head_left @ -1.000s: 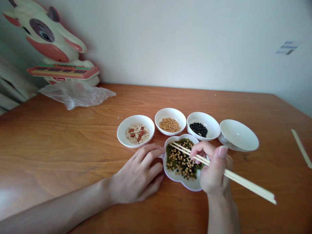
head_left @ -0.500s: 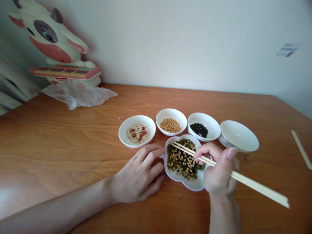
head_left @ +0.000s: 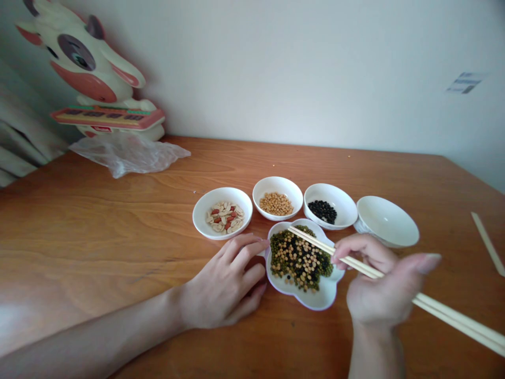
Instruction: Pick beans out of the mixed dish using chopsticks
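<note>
My right hand [head_left: 381,284] is closed around a pair of pale wooden chopsticks [head_left: 321,245]. Their tips point left, over the upper part of a white flower-shaped dish [head_left: 321,299] with a lilac rim. Mixed green, black and yellow beans [head_left: 300,258] fill most of that dish. At the dish's left edge, my left hand [head_left: 229,281] has its fingers bent, gripping what looks like a small tab there. Nothing can be made out between the chopstick tips.
Behind the dish stand white bowls: one of peanuts [head_left: 224,217], one of yellow soybeans [head_left: 276,203], one of black beans [head_left: 322,211], and an empty bowl [head_left: 389,218]. A pale stick [head_left: 488,243] lies far right. A crumpled plastic bag [head_left: 130,152] and a cow-shaped toy keyboard [head_left: 106,116] are back left.
My right hand has moved right with the chopsticks, whose tips have shifted right over the dish. Its thumb has swung outward. My left hand stays at the dish's edge.
</note>
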{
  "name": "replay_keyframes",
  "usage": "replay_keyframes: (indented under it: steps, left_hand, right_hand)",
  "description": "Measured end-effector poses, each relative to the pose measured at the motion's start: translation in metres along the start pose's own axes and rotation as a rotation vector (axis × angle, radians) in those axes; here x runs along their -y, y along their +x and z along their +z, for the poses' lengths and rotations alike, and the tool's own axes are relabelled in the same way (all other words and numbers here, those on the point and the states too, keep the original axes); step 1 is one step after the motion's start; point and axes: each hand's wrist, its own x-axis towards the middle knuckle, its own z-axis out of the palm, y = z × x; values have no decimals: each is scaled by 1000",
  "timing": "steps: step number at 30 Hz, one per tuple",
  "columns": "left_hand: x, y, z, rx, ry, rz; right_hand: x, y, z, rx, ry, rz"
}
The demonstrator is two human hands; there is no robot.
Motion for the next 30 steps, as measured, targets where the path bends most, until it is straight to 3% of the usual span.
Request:
replay_keyframes:
  steps: [4,22,30]
  left_hand:
    - [0,-1,0,-7,0,1]
    - [0,-1,1,-19,7,2]
    - [0,-1,1,-17,-4,-3]
  right_hand:
    - [-15,1,1,136,-26,35]
    - [-15,-2,24,36,-30,138]
    - [-18,-1,22,72,7,131]
